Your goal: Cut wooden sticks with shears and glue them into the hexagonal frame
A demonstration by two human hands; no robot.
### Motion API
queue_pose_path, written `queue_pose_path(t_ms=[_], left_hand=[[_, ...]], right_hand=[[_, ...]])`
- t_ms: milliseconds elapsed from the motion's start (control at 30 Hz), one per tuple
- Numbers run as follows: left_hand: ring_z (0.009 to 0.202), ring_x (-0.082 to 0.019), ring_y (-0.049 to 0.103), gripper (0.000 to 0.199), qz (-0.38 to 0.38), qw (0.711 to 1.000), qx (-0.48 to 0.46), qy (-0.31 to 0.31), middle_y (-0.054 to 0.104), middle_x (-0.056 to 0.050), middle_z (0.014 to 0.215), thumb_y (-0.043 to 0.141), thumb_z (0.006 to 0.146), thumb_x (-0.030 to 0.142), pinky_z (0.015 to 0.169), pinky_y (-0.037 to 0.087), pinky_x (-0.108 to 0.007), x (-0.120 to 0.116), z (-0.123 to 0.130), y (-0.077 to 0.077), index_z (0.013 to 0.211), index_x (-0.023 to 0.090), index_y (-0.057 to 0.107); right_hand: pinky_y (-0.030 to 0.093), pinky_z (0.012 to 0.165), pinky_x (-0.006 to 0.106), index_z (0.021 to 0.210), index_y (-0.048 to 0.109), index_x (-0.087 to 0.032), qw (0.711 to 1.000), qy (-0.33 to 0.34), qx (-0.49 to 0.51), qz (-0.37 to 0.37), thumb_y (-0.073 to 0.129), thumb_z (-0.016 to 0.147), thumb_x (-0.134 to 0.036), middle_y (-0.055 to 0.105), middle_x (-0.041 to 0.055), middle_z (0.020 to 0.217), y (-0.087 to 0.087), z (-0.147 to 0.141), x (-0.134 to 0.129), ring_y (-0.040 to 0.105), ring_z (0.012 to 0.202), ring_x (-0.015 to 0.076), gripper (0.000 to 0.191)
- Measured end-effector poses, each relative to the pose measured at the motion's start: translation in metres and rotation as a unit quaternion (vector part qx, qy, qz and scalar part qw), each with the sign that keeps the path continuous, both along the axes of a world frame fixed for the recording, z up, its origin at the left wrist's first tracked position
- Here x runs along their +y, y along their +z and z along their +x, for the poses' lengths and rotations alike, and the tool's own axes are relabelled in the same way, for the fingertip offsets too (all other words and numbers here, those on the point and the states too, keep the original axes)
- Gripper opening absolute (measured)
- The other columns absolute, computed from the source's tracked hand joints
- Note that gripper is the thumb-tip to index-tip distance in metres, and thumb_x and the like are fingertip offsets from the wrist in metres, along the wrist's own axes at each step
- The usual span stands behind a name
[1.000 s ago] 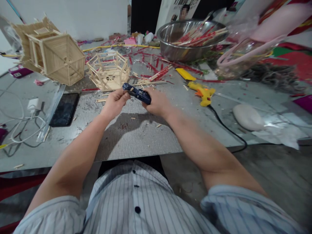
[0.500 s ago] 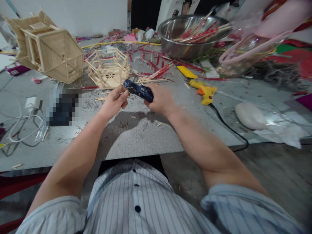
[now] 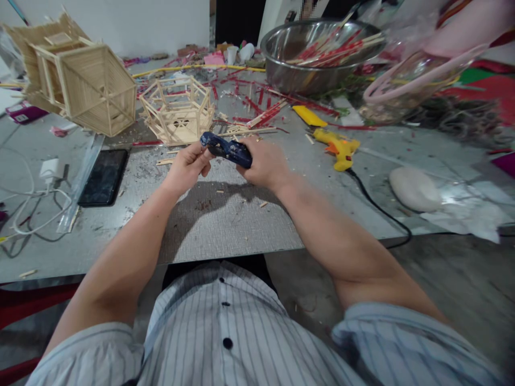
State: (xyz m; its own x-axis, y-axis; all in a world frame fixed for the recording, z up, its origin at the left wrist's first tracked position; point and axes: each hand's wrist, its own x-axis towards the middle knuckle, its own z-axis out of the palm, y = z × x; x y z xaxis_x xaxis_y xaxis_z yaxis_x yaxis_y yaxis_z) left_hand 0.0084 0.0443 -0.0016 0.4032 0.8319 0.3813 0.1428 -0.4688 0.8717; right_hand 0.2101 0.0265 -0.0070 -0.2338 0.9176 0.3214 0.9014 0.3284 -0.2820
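My right hand point(image 3: 263, 161) is closed round a dark blue hand tool point(image 3: 237, 153) that looks like a cutter, held above the table. Its rounded head points left, to the fingers of my left hand point(image 3: 188, 165). Those fingers are pinched together at the tool's head; whatever is between them is hidden. Just beyond my hands stands an open six-sided frame point(image 3: 177, 120) made of thin wooden sticks. Loose wooden sticks point(image 3: 245, 131) lie beside it, and small cut bits point(image 3: 263, 204) are scattered on the table below the tool.
A larger stick-built model point(image 3: 96, 88) lies tipped at the left. Near it are a black phone point(image 3: 103, 179) and a white charger point(image 3: 51, 169). On the right are a yellow glue gun point(image 3: 341, 147) with its cord, a steel bowl point(image 3: 281, 75) of sticks and a pale stone-like lump point(image 3: 414, 188).
Both hands and the blue tool have shifted very slightly left; the grip looks the same. The view has tilted a little.
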Motion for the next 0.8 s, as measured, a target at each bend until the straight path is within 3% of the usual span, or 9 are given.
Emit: queue_pose_path(t_ms=[433, 800], left_hand=[[0.037, -0.005, 0.034, 0.037, -0.025, 1.0, -0.014, -0.01, 0.041, 0.006, 0.045, 0.054, 0.089, 0.052, 0.039, 0.027, -0.021, 0.0025, -0.0006, -0.0049, 0.073, 0.019, 0.055], [0.037, -0.004, 0.028, 0.042, -0.033, 0.996, -0.067, -0.058, 0.034, 0.009, 0.046, 0.058, 0.083, 0.06, 0.039, 0.023, -0.02, 0.0018, 0.0036, -0.0055, 0.077, 0.018, 0.057]], right_hand=[[0.044, 0.086, 0.042, 0.122, 0.056, -0.019, 1.0, -0.002, 0.003, -0.003, 0.052, 0.074, -0.03, 0.066, 0.0118, 0.118, -0.002, -0.0008, 0.0002, 0.06, 0.107, 0.0314, 0.049], [0.046, 0.081, 0.042, 0.116, 0.059, -0.018, 1.0, 0.006, 0.021, 0.014, 0.052, 0.074, -0.029, 0.069, 0.012, 0.11, -0.0076, -0.0017, 0.003, 0.063, 0.102, 0.032, 0.044]])
